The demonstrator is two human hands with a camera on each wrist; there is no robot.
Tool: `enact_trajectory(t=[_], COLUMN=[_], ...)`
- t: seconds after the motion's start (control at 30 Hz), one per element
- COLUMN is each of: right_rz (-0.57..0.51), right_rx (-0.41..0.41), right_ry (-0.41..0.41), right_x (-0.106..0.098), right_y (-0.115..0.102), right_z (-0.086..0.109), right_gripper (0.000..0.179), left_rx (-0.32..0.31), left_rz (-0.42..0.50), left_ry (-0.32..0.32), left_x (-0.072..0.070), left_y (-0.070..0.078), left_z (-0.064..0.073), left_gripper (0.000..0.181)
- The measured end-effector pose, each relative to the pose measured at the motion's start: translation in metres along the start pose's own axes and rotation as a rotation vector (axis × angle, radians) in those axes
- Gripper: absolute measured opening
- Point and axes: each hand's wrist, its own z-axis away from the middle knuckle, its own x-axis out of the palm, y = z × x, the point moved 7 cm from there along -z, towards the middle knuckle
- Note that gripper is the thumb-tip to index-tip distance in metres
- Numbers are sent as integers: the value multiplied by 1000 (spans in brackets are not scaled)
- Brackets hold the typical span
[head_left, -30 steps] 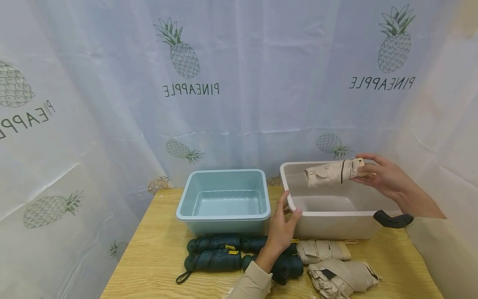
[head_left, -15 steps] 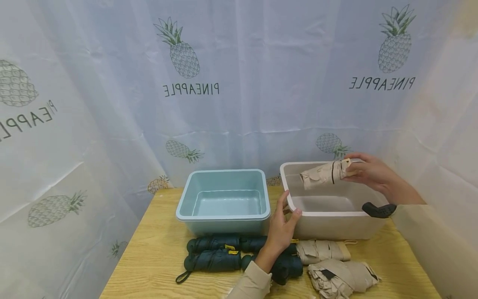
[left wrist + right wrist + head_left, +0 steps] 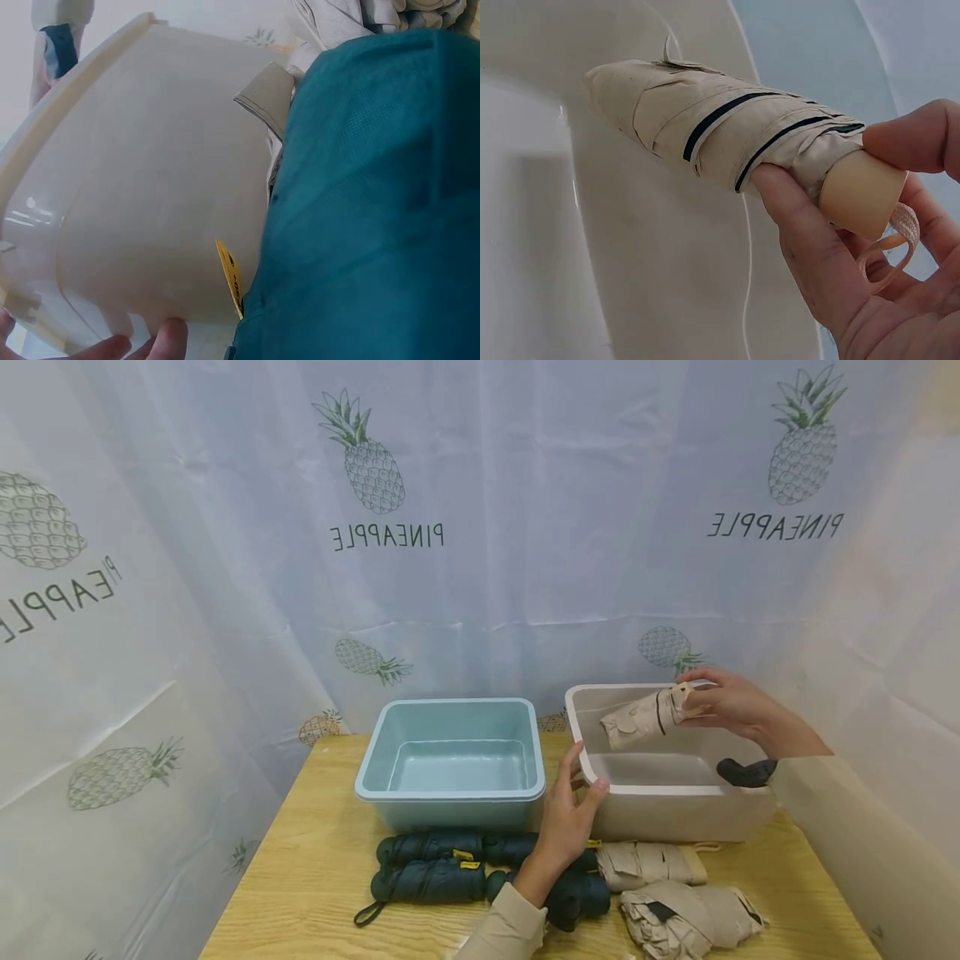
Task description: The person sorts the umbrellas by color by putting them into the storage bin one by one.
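My right hand (image 3: 727, 706) grips a folded beige umbrella (image 3: 727, 127) at its peach handle end, where a wrist loop hangs. Inside the mouth of the beige bin (image 3: 675, 814), the umbrella (image 3: 637, 720) slants with its far end lower and points left. My left hand (image 3: 564, 827) holds the bin's near left corner, thumb at the front rim and fingers along the left side. Fingertips (image 3: 172, 337) of that hand show low in the left wrist view, against the bin. Below the left wrist lies a dark green folded umbrella (image 3: 360, 210).
A light blue bin (image 3: 457, 814) stands left of the beige one. In front lie several dark folded umbrellas (image 3: 431, 883) and two beige ones, one neatly rolled (image 3: 645, 864), one loosely wrapped (image 3: 690, 918). A patterned curtain (image 3: 480, 568) hangs behind the wooden table (image 3: 285, 877).
My right hand has moved left with the beige umbrella, whose left end has tipped lower into the bin's mouth. The left hand has stayed at the corner.
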Motion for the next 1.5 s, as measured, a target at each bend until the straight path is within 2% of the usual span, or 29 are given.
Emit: enact_trajectory(t=[0.23, 0.53, 0.8, 1.13, 1.33, 1.5], right_rz=[60, 117, 205, 178, 187, 231], right_rx=[24, 44, 61, 64, 102, 118], right_ry=[-30, -49, -84, -116, -157, -154], right_x=[8, 20, 35, 44, 48, 48], right_y=[-2, -2, 0, 15, 24, 27], right_z=[-10, -23, -36, -57, -58, -57], right_gripper=[64, 56, 57, 52, 51, 52], left_rx=[0, 2, -5, -8, -7, -10], left_rz=[-1, -5, -14, -28, -31, -26], left_ry=[-1, 9, 19, 9, 5, 9], left_x=[0, 1, 1, 2, 2, 1], left_y=[0, 0, 0, -3, -3, -3], left_z=[-1, 0, -1, -2, -1, -1], left_gripper=[62, 61, 61, 60, 60, 60])
